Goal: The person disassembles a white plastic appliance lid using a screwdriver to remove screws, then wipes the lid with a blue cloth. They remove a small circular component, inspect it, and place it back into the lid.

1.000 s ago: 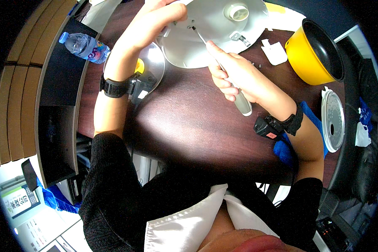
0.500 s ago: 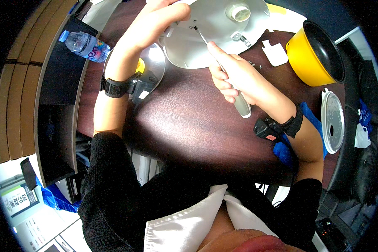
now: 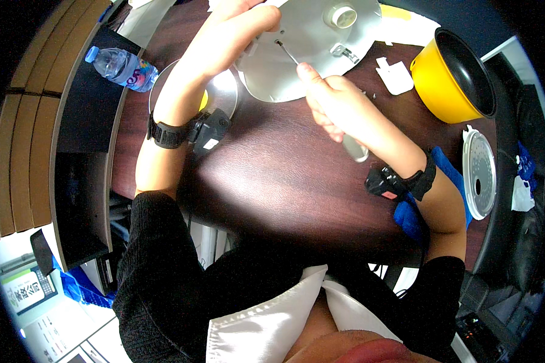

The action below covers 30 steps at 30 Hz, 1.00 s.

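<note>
Gleaming brn tbl by shelf

pale cover: cut off above | screwdriver handle: partly hidden

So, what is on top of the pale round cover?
Visible on the cover: a round white fitting, a bracket and the screwdriver tip. The left hand hides part of its left side.

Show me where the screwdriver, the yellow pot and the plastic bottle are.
Screwdriver (image 3: 356, 150): head view, on the visible butt of its grey handle.
Yellow pot (image 3: 437, 91): head view, on its outer yellow wall.
Plastic bottle (image 3: 120, 65): head view, on the middle of its body.
</note>
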Motion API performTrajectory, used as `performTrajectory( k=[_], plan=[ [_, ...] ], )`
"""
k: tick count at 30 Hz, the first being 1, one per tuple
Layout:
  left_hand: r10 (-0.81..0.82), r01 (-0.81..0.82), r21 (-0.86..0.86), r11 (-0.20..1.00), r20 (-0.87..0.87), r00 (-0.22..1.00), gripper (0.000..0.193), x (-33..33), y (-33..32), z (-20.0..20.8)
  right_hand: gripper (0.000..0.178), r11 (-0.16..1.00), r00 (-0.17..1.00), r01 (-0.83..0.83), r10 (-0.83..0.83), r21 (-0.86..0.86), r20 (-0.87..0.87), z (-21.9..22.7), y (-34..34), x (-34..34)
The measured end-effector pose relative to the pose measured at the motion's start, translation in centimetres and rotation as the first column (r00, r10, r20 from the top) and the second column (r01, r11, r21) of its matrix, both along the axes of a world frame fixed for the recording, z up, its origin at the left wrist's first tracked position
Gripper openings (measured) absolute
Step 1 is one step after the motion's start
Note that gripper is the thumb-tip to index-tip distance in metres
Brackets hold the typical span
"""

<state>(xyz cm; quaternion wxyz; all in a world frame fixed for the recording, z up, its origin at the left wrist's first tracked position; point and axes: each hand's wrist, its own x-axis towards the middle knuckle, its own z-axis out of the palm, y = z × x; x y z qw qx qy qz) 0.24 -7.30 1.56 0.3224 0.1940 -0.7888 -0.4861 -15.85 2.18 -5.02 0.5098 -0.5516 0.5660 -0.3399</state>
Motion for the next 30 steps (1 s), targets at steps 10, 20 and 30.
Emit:
performTrajectory(
  k=[10, 20, 30],
  plan=[
    [-0.085, 0.085, -0.076, 0.994, -0.006, 0.996, 0.075, 0.5, -0.1, -0.1, 0.058, 0.759, 0.568, -0.176, -0.443, -0.627, -0.694, 2.8, 0.7, -2.0],
    [-0.056, 0.056, -0.044, 0.997, 0.017, 0.998, 0.073, 0.1, 0.3, 0.2, 0.064, 0.915, 0.759, -0.069, -0.211, -0.397, -0.617, 2.7, 0.3, -2.1],
    [-0.091, 0.088, -0.062, 0.994, -0.047, 0.995, 0.062, 0.6, 1.0, 0.3, 0.064, 0.894, 0.788, -0.017, -0.264, -0.448, -0.557, 3.9, 0.2, -3.4]
  ],
)
